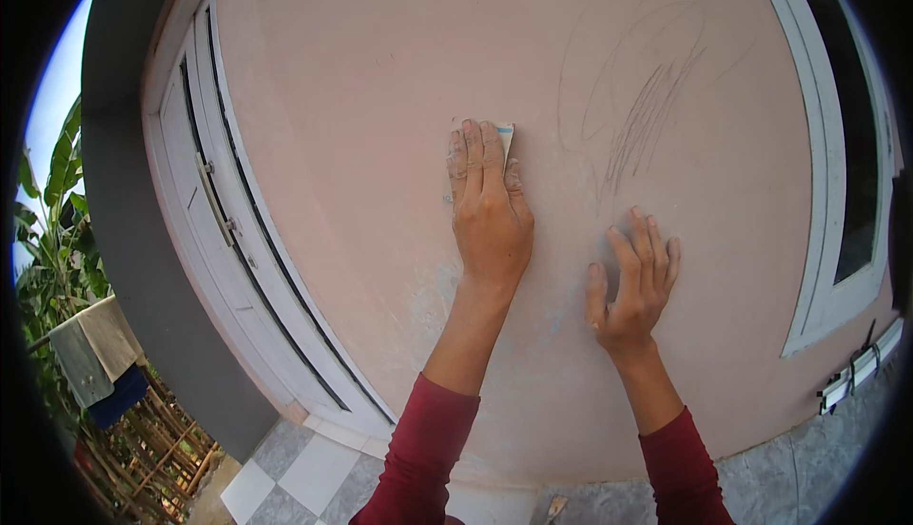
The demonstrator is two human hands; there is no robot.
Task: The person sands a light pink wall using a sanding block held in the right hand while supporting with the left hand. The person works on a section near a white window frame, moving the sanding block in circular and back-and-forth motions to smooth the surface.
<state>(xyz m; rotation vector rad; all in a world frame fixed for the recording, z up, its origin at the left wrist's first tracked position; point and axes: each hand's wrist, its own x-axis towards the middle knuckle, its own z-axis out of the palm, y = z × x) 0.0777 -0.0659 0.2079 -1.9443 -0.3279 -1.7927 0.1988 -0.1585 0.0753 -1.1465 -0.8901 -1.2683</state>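
Note:
My left hand point(492, 218) presses a folded piece of sandpaper point(505, 138) flat against the pink painted wall point(342, 133). Three dust-covered fingers lie over the paper, with the thumb at its right edge. Most of the paper is hidden under them. Lower and to the right, my right hand point(635, 286) rests on the wall with its fingers apart and nothing in it. Dark scribbled lines point(645, 118) run across the wall above the right hand. Scuffed patches with pale blue showing point(446, 286) lie around my left forearm.
A white door point(235, 275) with a long metal handle point(214, 200) stands at left, beside a dark grey pillar point(153, 240). A white-framed window point(820, 297) is at right. Below it, bundled white metal strips point(859, 368) lie near the tiled floor point(317, 471). Cloths point(107, 339) hang outside.

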